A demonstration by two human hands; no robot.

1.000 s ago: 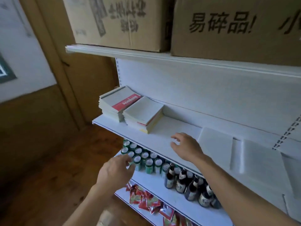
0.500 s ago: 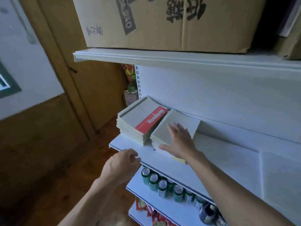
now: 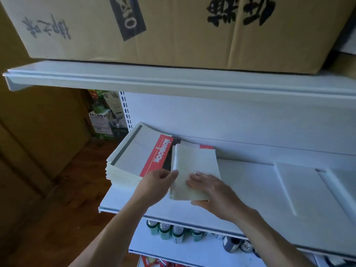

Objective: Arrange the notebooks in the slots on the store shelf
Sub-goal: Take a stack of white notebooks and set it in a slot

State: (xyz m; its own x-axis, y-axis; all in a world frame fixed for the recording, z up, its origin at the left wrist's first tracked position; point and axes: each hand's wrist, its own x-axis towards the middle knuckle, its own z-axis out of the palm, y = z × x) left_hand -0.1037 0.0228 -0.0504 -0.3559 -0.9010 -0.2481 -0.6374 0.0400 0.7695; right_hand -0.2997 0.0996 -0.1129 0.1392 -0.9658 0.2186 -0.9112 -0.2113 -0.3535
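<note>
Step, likely: taking hold of small notebook stack (image 3: 194,164) on shelf (image 3: 250,191). Right hand (image 3: 212,189): fingers flat on cover, thumb at near edge. Left hand (image 3: 156,182): fingers curled at stack's left edge, thumb touching. Next, likely: lift level, carry right of fingers to slots (image 3: 294,182).

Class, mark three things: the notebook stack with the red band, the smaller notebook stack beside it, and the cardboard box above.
red-band notebook stack (image 3: 133,158): head view, grey top cover.
smaller notebook stack (image 3: 195,162): head view, pale top cover.
cardboard box (image 3: 183,41): head view, front face.
</note>
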